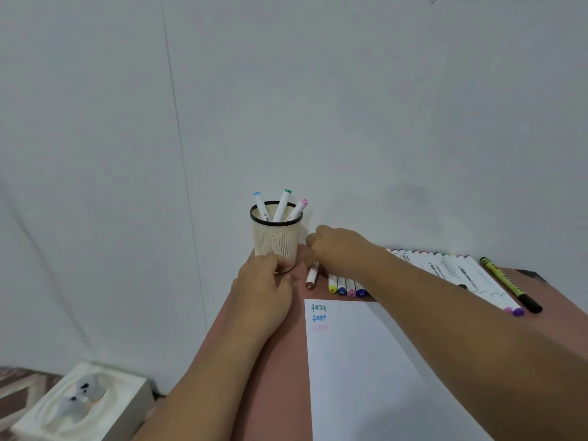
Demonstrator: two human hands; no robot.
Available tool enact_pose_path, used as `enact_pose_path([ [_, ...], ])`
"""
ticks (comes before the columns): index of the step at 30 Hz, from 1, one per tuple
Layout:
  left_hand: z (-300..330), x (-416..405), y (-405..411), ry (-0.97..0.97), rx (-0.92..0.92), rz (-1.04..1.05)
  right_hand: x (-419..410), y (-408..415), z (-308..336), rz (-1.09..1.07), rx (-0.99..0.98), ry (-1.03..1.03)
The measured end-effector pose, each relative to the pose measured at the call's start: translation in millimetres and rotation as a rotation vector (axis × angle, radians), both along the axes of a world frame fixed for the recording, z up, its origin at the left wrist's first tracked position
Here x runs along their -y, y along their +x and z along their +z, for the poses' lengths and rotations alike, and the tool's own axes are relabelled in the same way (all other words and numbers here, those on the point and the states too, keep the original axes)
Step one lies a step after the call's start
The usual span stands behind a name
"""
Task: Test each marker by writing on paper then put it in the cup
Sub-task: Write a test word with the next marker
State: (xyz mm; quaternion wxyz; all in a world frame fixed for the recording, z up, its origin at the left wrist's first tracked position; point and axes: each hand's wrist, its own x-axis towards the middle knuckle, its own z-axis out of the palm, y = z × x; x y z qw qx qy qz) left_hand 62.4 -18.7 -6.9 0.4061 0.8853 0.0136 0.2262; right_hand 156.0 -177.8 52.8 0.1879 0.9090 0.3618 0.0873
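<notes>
From the head view, three markers [281,205] already stand in the cup [276,241] at the back of the pinkish table [264,370], and three small words — two bluish, one faint pink — sit at the top left of the paper [375,370]. That match suggests three tests are done and a fourth marker is being fetched.

The left hand [265,289] rests at the foot of the cup, its fingers curled against the base, apparently steadying it. The right hand [334,249] reaches over the near end of the marker row [445,272] with fingers bent downward; whether they have closed on anything I cannot tell, since the fingertips are hidden. A brown-capped marker [312,275] lies just below that hand, skewed apart from the others and between them and the cup — likely the one being picked. A black-and-yellow pen [509,283] lies at the row's far right.

Next, I judge, the marker needs lifting, uncapping and bringing to the paper under the pink word.
</notes>
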Motion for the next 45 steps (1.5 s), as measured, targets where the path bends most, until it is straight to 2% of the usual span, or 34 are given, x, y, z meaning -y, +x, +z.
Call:
enact_pose_path([
  [3,-1,-1,2,-0.006,0.009,-0.012,5,5,-7,0.172,0.046,0.090],
  [5,-1,0,0,-0.048,0.028,-0.035,11,4,-5,0.222,0.046,0.175],
  [7,3,1,-8,-0.098,0.052,-0.081,16,-2,1,0.260,0.069,0.177],
  [10,12,7,-22,-0.137,0.065,-0.186,30,-9,7,0.433,0.258,0.275],
  [12,14,14,-27,-0.085,0.112,-0.230,45,-23,11,0.517,0.412,0.364],
  [15,10,20,-29,-0.054,0.148,-0.258,64,-58,12,0.465,0.526,0.473],
  [18,10,23,-33,0.031,0.153,-0.316,81,-95,12,0.188,0.570,0.692],
  [19,12,25,-35,0.059,0.155,-0.334,86,-108,14,0.047,0.525,0.856],
  [20,15,28,-38,0.056,0.144,-0.347,88,-123,18,-0.110,0.379,1.088],
  [22,24,39,-47,-0.027,0.110,-0.370,83,-149,24,-0.335,-0.176,1.640],
  [23,28,44,-52,-0.078,0.096,-0.385,79,-158,24,-0.342,-0.477,1.850],
  [24,33,49,-58,-0.112,0.091,-0.413,76,-162,22,-0.291,-0.693,1.986],
  [26,39,56,-73,-0.095,0.109,-0.497,69,-173,18,-0.182,-0.859,2.103],
  [29,40,51,-87,0.011,0.140,-0.579,62,-181,16,-0.122,-0.831,2.095],
  [31,42,43,-91,0.039,0.125,-0.523,54,-182,16,-0.110,-0.743,1.974],
  [33,43,38,-96,0.078,0.151,-0.461,46,-181,15,-0.098,-0.666,1.949],
  [36,42,37,-96,-0.083,0.066,-0.461,34,-176,5,-0.130,-0.587,2.000],
  [38,36,33,-91,-0.076,0.056,-0.466,29,-168,-5,-0.152,-0.556,1.992],
  [40,24,25,-85,-0.065,-0.027,-0.496,27,-160,-13,-0.181,-0.563,2.028],
  [42,15,15,-83,-0.105,-0.144,-0.414,31,-152,-21,-0.231,-0.602,2.073],
  [43,12,10,-81,-0.082,-0.184,-0.354,34,-150,-26,-0.265,-0.637,2.078],
  [45,8,3,-79,0.085,-0.213,-0.286,42,-147,-38,-0.348,-0.714,2.008],
])
